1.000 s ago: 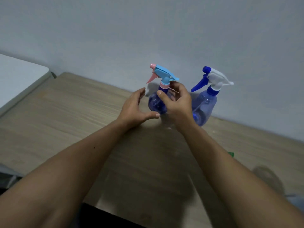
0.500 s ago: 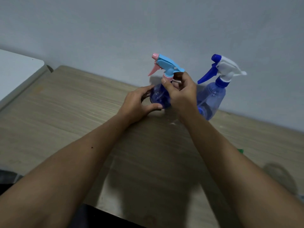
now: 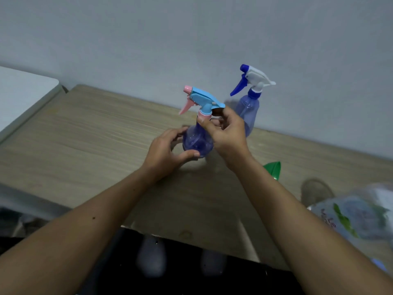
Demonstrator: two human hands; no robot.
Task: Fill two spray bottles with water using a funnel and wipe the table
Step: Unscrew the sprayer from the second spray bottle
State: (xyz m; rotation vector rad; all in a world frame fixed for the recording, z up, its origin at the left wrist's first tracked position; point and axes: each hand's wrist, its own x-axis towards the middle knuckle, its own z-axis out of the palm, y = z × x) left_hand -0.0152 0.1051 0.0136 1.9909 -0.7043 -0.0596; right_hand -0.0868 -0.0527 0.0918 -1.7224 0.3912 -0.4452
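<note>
A clear blue spray bottle [image 3: 196,140] with a light blue and pink trigger head [image 3: 202,101] stands on the wooden table [image 3: 85,135]. My left hand [image 3: 165,153] grips its round body from the left. My right hand [image 3: 226,133] pinches the pink collar at its neck. Behind it by the wall stands a second blue spray bottle [image 3: 248,111] with a white and dark blue trigger head [image 3: 253,80]. A green funnel [image 3: 273,170] lies on the table, partly hidden behind my right forearm.
A blurred clear plastic water bottle with a printed label [image 3: 357,216] sits at the right. A brownish cloth [image 3: 316,192] lies behind it. A white surface [image 3: 19,96] adjoins the table at the left. The table's near edge runs below my forearms.
The view has tilted down, so the funnel and the plastic bottle now show. Both hands have kept their hold, the left on the bottle's body and the right at its neck.
</note>
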